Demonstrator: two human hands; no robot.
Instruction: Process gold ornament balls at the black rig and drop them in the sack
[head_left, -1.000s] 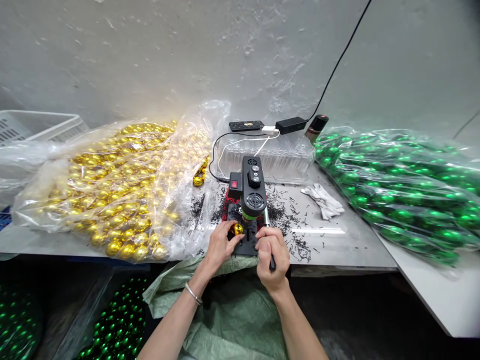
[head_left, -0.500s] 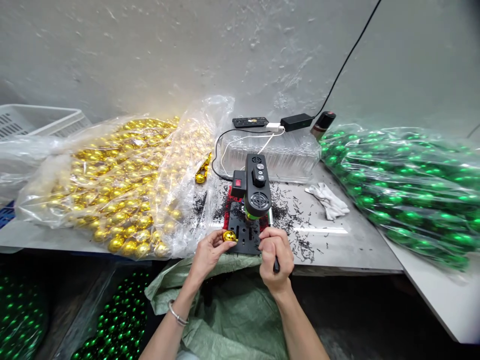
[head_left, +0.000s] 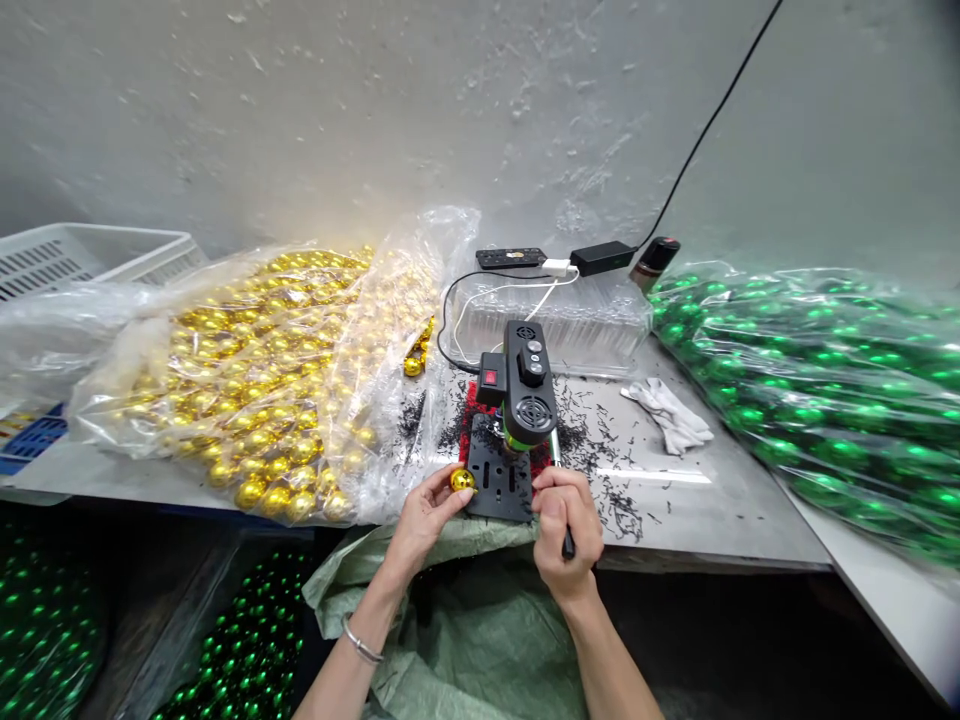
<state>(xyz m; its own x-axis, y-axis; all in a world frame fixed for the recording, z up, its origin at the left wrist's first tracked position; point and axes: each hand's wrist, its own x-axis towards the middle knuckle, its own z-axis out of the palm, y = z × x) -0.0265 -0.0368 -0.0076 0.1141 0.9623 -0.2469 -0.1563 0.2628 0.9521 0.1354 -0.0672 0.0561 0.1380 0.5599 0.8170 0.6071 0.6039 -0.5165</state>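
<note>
My left hand (head_left: 421, 515) pinches a shiny gold bauble (head_left: 463, 479) between thumb and fingertips, at the left front edge of a slotted black base plate (head_left: 495, 490). My right hand (head_left: 568, 525) is closed around a black-handled tool (head_left: 568, 543), whose working end I cannot make out; it is beside the plate's right front corner. Over the plate stands a small black machine (head_left: 529, 385) with round vents, knobs and a box with a red switch (head_left: 490, 378). Red material (head_left: 466, 425) shows on either side under it.
A clear bag of gold baubles (head_left: 262, 370) lies left, a bag of green ones (head_left: 810, 390) right. Behind are a stack of clear plastic (head_left: 600, 315), adapter (head_left: 602, 257) and cables. Black shavings, a white glove (head_left: 667, 412) and a green sack (head_left: 472, 620) lie nearby.
The whole view has shifted slightly, so everything appears a little lower and further right. Both hands keep their hold, the bauble still near the plate's left edge.
</note>
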